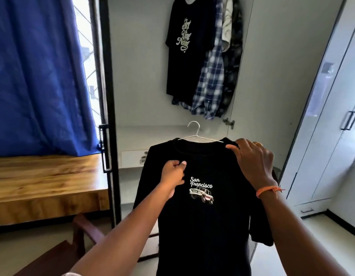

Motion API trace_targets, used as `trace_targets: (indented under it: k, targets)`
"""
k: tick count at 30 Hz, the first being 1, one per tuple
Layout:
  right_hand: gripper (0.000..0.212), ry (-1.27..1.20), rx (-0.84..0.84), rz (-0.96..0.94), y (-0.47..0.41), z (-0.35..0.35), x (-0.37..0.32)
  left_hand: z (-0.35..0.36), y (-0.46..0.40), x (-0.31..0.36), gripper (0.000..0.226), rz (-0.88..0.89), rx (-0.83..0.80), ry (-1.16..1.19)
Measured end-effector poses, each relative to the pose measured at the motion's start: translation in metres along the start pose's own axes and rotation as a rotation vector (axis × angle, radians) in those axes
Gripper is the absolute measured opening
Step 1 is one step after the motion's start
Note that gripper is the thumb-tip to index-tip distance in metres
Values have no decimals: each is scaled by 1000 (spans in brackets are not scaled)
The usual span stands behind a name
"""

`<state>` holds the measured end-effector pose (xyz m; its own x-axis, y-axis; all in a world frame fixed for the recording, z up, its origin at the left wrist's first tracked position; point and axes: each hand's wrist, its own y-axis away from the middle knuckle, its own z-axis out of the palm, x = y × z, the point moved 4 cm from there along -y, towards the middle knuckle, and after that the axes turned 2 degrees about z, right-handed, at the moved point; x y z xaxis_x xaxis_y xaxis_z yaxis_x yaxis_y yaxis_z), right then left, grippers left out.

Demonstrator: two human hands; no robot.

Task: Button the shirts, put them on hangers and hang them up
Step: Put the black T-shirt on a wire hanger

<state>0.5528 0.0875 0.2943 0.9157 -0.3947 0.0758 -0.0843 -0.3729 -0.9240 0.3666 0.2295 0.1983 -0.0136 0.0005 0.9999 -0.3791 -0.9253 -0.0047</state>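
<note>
A black T-shirt (202, 226) with a "San Francisco" car print hangs on a thin metal wire hanger (195, 134), held up in front of me. My left hand (173, 176) pinches the shirt's chest fabric just below the collar. My right hand (252, 158) grips the shirt's right shoulder over the hanger's arm. Inside the open wardrobe, a black printed T-shirt (184, 50), a blue plaid shirt (210, 76) and a dark patterned shirt (232, 66) hang close together.
The black-framed wardrobe door (107, 96) stands open at the left. A blue curtain (39, 76) hangs above a wooden bench (43, 182). A wooden chair (81, 232) is at the lower left. White cupboard doors (332, 126) line the right.
</note>
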Motion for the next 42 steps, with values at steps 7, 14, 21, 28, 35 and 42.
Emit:
trace_targets:
  k: [7,14,21,28,35,42]
  targets:
    - [44,114,-124,-18,-107,116,4,30,-160,51,14,55,83,188]
    - [39,130,-74,-107,-268,207,-5,39,-309,165,14,190,109,325]
    - [37,68,25,-164,-412,287,-1,42,-429,273,20,333,91,270]
    - [34,29,103,-161,-535,346,10,62,-520,369,5,453,70,86]
    - [27,100,194,-175,-632,380,-10,53,-597,447,9,591,97,-9]
    - [34,167,296,-64,-724,409,-29,28,-668,520,8,699,23,-106]
